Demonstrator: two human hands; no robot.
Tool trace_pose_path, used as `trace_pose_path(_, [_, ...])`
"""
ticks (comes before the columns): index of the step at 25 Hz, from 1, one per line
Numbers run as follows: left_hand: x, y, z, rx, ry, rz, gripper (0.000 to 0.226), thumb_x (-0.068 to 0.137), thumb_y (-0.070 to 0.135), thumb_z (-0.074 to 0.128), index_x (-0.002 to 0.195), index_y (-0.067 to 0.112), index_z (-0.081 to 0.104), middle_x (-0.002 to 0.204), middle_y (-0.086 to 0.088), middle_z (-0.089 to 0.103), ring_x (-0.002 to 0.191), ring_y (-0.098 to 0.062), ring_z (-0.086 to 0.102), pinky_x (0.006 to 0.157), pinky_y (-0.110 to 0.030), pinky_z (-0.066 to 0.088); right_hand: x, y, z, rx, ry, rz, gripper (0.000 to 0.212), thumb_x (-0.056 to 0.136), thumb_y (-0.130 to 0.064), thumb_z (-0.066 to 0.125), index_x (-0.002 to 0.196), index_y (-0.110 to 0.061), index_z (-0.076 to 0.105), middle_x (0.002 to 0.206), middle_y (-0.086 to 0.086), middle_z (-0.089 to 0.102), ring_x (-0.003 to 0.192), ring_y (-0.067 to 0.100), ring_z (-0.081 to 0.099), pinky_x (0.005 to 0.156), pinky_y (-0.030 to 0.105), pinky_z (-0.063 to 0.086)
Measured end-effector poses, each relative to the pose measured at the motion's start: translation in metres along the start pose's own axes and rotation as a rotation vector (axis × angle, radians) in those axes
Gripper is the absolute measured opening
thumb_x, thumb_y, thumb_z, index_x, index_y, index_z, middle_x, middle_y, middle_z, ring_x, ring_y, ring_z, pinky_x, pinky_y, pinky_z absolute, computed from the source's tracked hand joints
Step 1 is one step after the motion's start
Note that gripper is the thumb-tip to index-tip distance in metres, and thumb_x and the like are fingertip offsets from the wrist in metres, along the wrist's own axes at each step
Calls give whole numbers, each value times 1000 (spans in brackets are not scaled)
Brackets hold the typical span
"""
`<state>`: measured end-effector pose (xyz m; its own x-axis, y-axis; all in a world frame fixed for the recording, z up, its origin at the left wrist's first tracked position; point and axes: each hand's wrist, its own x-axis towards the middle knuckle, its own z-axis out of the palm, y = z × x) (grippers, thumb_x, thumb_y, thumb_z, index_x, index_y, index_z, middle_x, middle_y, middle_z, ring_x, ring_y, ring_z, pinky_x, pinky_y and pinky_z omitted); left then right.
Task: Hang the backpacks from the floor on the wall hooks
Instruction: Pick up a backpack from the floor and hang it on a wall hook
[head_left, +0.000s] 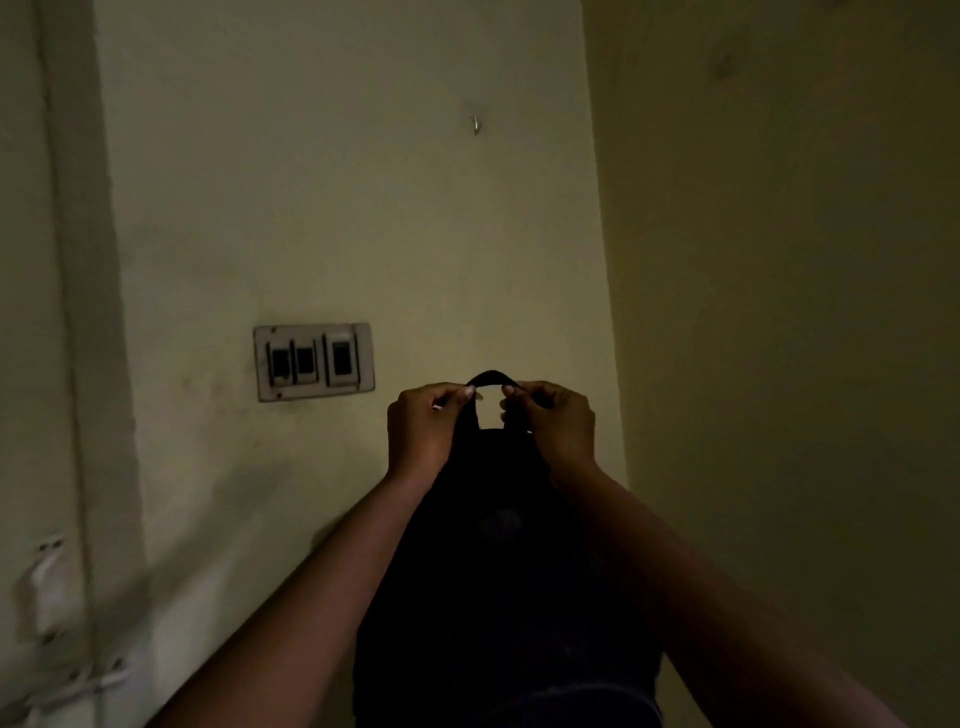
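One black backpack, one metal wall hook.
Left hand and right hand: fingers pinched on its fabric loop, below the hook.

- A dim corner inside a home, by the look of it: bare, pale yellow-green painted plaster walls meeting at about one o'clock.
- A grubby white plastic switch plate with three dark rocker switches sits at ten o'clock.
- A small bare metal wall hook is fixed at twelve o'clock.
- Smudges darken the paint around the plate.
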<state>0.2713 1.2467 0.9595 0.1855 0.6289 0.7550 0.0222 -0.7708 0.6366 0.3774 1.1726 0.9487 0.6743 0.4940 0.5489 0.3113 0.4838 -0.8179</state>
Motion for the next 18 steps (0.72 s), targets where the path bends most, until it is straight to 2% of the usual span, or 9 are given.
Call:
trace_pose_path(5, [111,-6,73,-10,181,54,26,90,29,56,92,12,76,96,-7,74,88,-21,66,76,-30,49,135,-7,10,3,-29,-133,16,84,-17,67,94,-4,72,86,12,74,68,16,68,73,29,58])
trace_pose_path(8, [157,-1,95,-26,295,101,28,91,28,54,95,11,74,96,-9,73,88,-24,66,76,-31,49,194,-13,19,10,-69,-224,17,83,-15,68,97,-5,72,91,14,74,72,18,70,78,30,59])
trace_pose_path(11, [209,-1,110,-29,342,175,27,91,26,54,97,9,74,96,-11,73,89,-24,66,79,-31,49,250,-18,34,15,-44,-321,15,82,-16,69,95,-9,73,90,12,75,78,19,72,80,27,57])
trace_pose_path(14, [267,4,119,15,374,303,27,91,26,55,96,8,74,96,-12,74,90,-25,67,80,-32,51,308,-26,53,57,-3,-378,15,80,-19,71,94,-13,74,89,9,76,82,19,72,85,32,57])
trace_pose_path(16, [300,10,125,91,393,407,26,91,26,55,94,9,75,94,-11,75,89,-24,67,77,-28,47,341,-33,64,61,37,-418,17,80,-23,71,95,-15,74,93,9,76,88,19,71,88,34,56])
trace_pose_path(18, [329,21,127,190,396,477,27,92,26,53,94,9,74,94,-10,75,89,-23,67,73,-22,40,369,-43,71,44,68,-445,21,82,-28,68,98,-17,74,98,7,75,92,20,69,87,29,54])
